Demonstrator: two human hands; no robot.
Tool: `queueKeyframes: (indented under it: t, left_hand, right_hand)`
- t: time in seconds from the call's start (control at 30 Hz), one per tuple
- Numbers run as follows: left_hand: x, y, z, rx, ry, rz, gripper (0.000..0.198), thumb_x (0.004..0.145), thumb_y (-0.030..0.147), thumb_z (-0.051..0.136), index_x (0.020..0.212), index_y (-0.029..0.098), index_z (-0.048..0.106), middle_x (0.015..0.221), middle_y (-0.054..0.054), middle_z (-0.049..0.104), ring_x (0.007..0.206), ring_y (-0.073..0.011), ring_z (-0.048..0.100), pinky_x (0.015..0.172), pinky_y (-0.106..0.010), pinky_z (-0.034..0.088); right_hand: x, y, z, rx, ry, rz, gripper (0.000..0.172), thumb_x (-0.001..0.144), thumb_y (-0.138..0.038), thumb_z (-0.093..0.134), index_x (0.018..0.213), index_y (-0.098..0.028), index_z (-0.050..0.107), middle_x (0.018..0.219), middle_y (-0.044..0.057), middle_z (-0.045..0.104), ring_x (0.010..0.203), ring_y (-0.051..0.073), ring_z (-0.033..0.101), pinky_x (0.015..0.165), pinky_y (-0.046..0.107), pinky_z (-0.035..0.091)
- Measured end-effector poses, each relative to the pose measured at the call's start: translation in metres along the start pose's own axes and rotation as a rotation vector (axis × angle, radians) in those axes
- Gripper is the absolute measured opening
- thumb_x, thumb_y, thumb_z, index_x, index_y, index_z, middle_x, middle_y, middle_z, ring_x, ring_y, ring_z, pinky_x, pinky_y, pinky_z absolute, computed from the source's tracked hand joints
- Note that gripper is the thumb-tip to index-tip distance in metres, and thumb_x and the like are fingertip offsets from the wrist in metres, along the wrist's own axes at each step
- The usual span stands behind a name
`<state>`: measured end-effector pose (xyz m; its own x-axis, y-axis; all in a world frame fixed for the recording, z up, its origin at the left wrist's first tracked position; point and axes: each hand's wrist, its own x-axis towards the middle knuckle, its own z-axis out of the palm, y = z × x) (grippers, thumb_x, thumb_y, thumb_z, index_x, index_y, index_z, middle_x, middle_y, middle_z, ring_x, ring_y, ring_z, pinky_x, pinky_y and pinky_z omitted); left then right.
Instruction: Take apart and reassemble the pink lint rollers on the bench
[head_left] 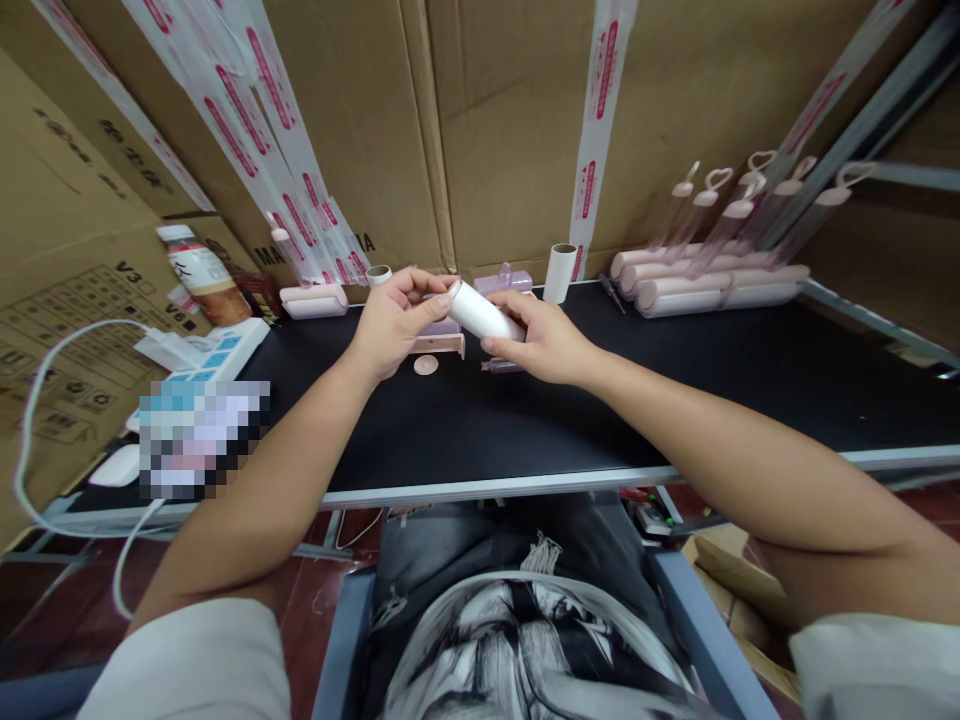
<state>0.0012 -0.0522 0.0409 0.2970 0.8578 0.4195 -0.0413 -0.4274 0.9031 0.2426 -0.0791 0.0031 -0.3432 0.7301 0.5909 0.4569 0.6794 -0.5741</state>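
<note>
Above the black tabletop a white paper roll is tilted, its left end higher than its right. My right hand is closed around its lower right end. At the upper left end, the thumb and fingers of my left hand pinch its rim. A small pinkish edge shows there, too small to make out. Beneath my hands lie a pink plastic trough-like part, a round pink disc and a clear purplish piece. Behind them is a translucent purple part, partly hidden.
Another white roll stands upright at the back; a second roll is behind my left hand. Several pink lint rollers are stacked right, one lint roller left. A bottle, power strip and cables are far left.
</note>
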Motion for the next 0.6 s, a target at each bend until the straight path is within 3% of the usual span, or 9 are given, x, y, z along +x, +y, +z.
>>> queueKeyframes:
  t: [0.23,0.43,0.6]
  left_hand:
    - [0.0013,-0.0010,-0.0023,0.018,-0.014,-0.009,0.052,0.071,0.054,0.100,0.095,0.019,0.069,0.131,-0.013,0.080,0.127,-0.0307,0.075,0.101,-0.040,0.062]
    - [0.0004,-0.0036,-0.0004,-0.039,-0.034,-0.010,0.053,0.068,0.052,0.102,0.095,0.019,0.071,0.132,-0.013,0.080,0.125,-0.0298,0.076,0.103,-0.042,0.062]
    - [-0.0037,-0.0017,0.0045,0.017,-0.075,-0.006,0.053,0.070,0.055,0.101,0.095,0.018,0.072,0.130,-0.014,0.080,0.120,-0.0295,0.077,0.103,-0.043,0.062]
  right_hand:
    - [0.0006,0.0009,-0.0013,0.024,-0.026,-0.034,0.059,0.088,-0.046,0.076,0.140,-0.018,0.068,0.127,0.012,0.079,0.106,0.032,0.074,0.096,0.045,0.056]
    - [-0.0005,0.0046,0.0005,0.024,-0.027,-0.033,0.061,0.088,-0.045,0.077,0.142,-0.019,0.065,0.126,0.013,0.078,0.106,0.032,0.073,0.095,0.047,0.057]
    - [-0.0033,0.0060,0.0032,0.053,-0.078,-0.027,0.088,0.088,-0.047,0.080,0.164,-0.025,0.041,0.128,0.013,0.076,0.100,0.031,0.074,0.089,0.047,0.060]
